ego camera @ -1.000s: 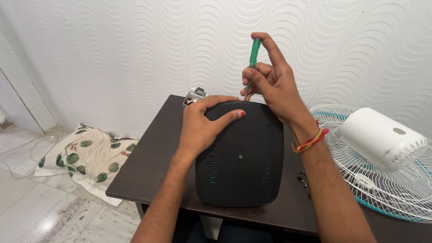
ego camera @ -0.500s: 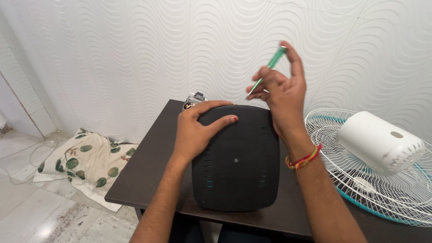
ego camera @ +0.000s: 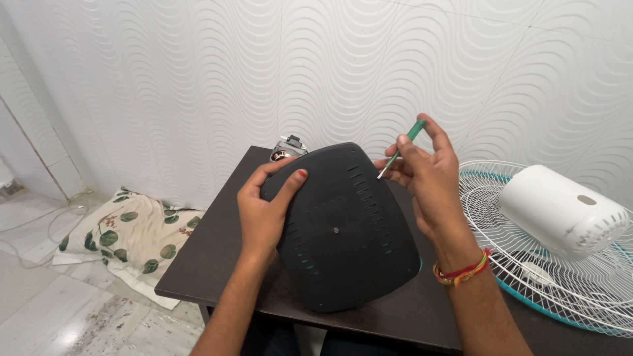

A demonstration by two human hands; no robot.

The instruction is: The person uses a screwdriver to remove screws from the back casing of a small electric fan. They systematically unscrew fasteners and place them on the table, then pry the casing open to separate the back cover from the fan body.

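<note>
On the dark worktop (ego camera: 217, 244), a black vented cover (ego camera: 346, 227) is standing tilted, its far edge lifted and its near edge resting on the surface. The left hand (ego camera: 264, 207) is gripping the cover's left rim, thumb lying across the top face and fingers curled behind it. The right hand (ego camera: 425, 181) is hovering just beside the cover's upper right edge, fingers pressed together and pinching a green screwdriver (ego camera: 402, 146) whose metal tip is pointing down toward the cover. A white fan motor housing (ego camera: 560, 211) is lying on a wire fan guard (ego camera: 527, 277) to the right. A leaf-patterned cloth (ego camera: 125, 234) is lying on the floor.
</note>
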